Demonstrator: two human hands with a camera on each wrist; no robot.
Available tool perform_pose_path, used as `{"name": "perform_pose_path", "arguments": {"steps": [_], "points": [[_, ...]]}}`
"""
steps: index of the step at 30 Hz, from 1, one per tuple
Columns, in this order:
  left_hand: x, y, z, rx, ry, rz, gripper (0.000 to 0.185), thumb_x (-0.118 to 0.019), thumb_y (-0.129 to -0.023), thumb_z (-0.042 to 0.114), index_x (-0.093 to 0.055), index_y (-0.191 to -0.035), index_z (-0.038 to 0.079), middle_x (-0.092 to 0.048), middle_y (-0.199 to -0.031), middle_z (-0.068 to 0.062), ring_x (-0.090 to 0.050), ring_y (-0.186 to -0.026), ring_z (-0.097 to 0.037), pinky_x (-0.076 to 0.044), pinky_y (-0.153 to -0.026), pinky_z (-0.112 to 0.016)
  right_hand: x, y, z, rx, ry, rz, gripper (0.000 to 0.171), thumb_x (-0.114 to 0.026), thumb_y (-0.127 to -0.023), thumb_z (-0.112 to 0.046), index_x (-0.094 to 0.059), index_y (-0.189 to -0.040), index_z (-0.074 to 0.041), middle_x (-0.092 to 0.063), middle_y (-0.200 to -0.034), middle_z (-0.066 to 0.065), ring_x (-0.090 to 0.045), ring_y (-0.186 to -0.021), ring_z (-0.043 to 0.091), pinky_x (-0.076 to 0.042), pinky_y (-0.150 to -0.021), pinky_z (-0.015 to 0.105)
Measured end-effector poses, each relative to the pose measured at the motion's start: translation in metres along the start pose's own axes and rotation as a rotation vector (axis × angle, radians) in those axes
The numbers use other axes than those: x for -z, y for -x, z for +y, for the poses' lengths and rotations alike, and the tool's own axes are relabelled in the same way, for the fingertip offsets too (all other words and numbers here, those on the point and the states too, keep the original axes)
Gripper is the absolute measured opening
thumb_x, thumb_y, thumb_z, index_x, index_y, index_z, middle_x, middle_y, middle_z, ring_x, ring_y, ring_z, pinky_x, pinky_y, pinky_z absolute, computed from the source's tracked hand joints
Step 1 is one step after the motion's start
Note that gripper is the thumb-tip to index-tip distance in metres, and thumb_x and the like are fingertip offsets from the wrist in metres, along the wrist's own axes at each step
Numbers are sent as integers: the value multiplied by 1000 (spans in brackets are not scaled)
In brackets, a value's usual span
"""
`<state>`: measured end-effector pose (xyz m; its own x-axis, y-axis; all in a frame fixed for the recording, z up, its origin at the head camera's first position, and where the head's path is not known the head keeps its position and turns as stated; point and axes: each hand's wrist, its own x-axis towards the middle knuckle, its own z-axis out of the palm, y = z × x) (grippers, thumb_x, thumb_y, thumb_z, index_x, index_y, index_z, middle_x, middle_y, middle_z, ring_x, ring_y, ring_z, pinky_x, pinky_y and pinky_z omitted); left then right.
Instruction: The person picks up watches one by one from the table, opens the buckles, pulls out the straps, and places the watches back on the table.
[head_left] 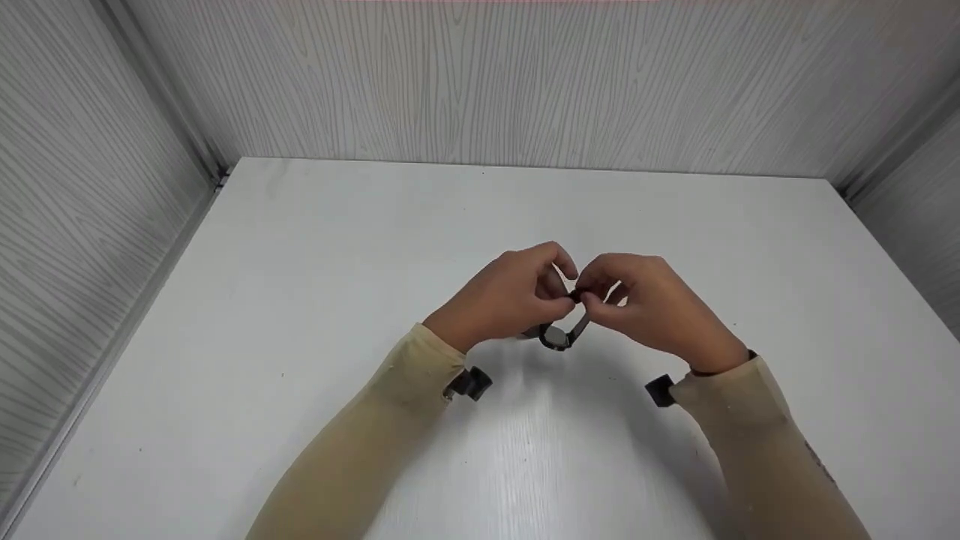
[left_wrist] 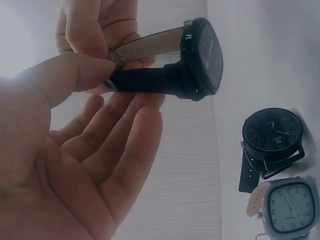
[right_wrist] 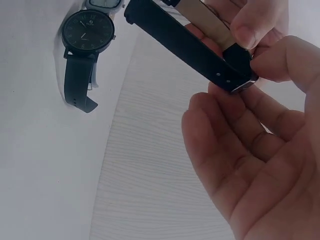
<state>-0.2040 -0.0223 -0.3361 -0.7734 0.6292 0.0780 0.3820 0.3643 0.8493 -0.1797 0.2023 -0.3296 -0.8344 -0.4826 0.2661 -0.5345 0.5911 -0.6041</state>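
The black watch [left_wrist: 200, 57] is held in the air above the white desk [head_left: 300, 300], between the two hands, near the middle of the desk.

Left hand [head_left: 510, 296]: thumb and forefinger pinch the strap ends where they meet; in the left wrist view the remaining fingers [left_wrist: 125, 145] hang loosely extended below the strap. Right hand [head_left: 652, 307]: thumb and forefinger pinch the same junction from the opposite side, at the buckle [right_wrist: 242, 85]; the other fingers are relaxed and hold nothing.

The strap [right_wrist: 180, 40] is black outside and tan inside. It bends into a loop, with the watch case hanging at the low point, toward the person.

Handling assessment: the watch looks light, with most of its weight probably in the case. The strap appears flexible, so it gives little support when held by one end. The glass face is likely the fragile and slippery part. Take hold at the strap edges or the case rim, not on the glass.

Beyond the held watch, two more watches lie on the desk: a second black watch [left_wrist: 272, 135] and a light-cased watch [left_wrist: 290, 207] just beside it.
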Motion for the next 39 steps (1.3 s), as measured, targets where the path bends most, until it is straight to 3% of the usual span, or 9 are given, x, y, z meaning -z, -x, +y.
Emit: {"name": "perform_pose_path", "arguments": {"steps": [3,6,12,18,30,39], "points": [[0,0,0,22,-33,-8,22,-74,-95,24,-68,-115,17,-75,-88,11,-71,-84,-9,-54,-79,-30,0,0,-1,21,31,-9,19,-70,-91,-1,-74,-97,-19,-71,-94,-13,-66,-83,7,-57,-73,32],[0,0,0,32,-89,-1,17,-78,-94,31,-75,-105,19,-75,-84,12,-69,-83,-9,-53,-78,-29,0,0,-2,32,53,-18,19,-71,-91,-2,-74,-99,-19,-70,-95,-15,-65,-85,6,-57,-74,32],[1,-1,0,1,-157,15,9,-79,-93,30,-77,-91,21,-75,-82,10,-65,-79,-8,-51,-73,-27,0,0,-3,2,52,-38,18,-71,-91,-2,-72,-99,-18,-70,-95,-14,-65,-86,7,-56,-72,32],[1,-1,0,-23,-112,16,5,-78,-93,26,-77,-92,21,-73,-80,14,-66,-76,-6,-53,-72,-27,0,1,0,15,5,-36,19,-70,-93,-1,-72,-99,-19,-69,-93,-13,-63,-83,10,-53,-65,29],[2,0,-1,-53,-43,19,4,-76,-94,23,-75,-96,21,-72,-85,9,-67,-85,-12,-51,-76,-28,0,1,0,38,-48,-13,15,-69,-96,-3,-73,-101,-18,-72,-93,-2,-64,-79,13,-51,-59,28],[2,-1,-2,-39,-42,32,7,-77,-95,25,-77,-100,20,-74,-89,10,-67,-86,-7,-53,-79,-28,2,1,0,-32,-89,-25,15,-66,-99,-6,-73,-102,-19,-72,-96,-7,-63,-72,17,-51,-53,28]]}}
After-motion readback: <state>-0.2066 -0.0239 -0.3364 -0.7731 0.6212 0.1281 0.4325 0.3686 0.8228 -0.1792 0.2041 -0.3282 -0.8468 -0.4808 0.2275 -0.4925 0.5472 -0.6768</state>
